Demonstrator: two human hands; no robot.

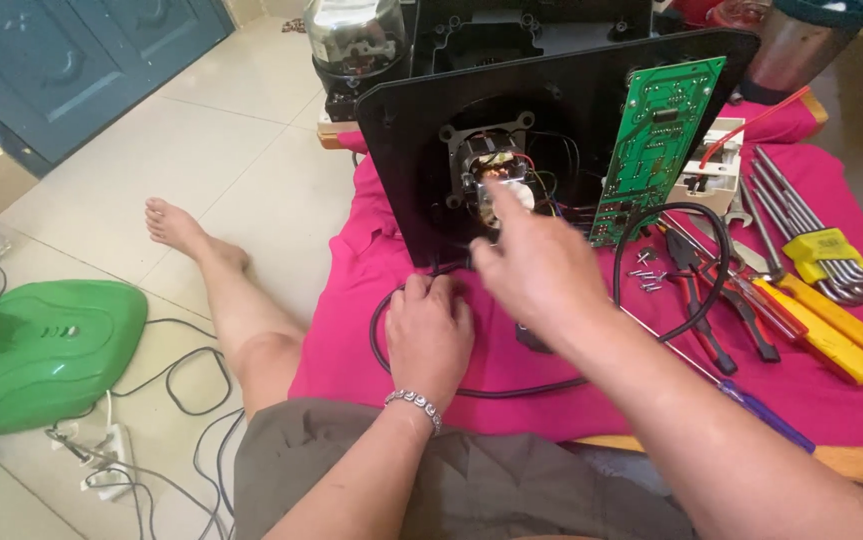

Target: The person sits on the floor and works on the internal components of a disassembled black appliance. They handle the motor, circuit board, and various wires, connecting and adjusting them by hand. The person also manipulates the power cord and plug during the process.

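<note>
A black appliance base (421, 130) stands tilted on its edge on a pink cloth (351, 330), its underside open toward me. Inside it sits a motor (486, 170) with coloured wires, and a green circuit board (651, 140) hangs at its right. My right hand (536, 265) reaches up to the motor, fingers pointing at it, holding nothing that I can see. My left hand (429, 335) rests on the cloth at the base's lower edge, fingers curled over a black power cord (691, 215).
Pliers (696, 290), yellow-handled screwdrivers (831, 330), a blue screwdriver (761, 410), a hex key set (821, 250) and loose screws (646, 275) lie at the right. A green plastic cover (46, 345) and a power strip (111, 455) sit on the tiled floor at the left. My bare leg (231, 300) stretches out.
</note>
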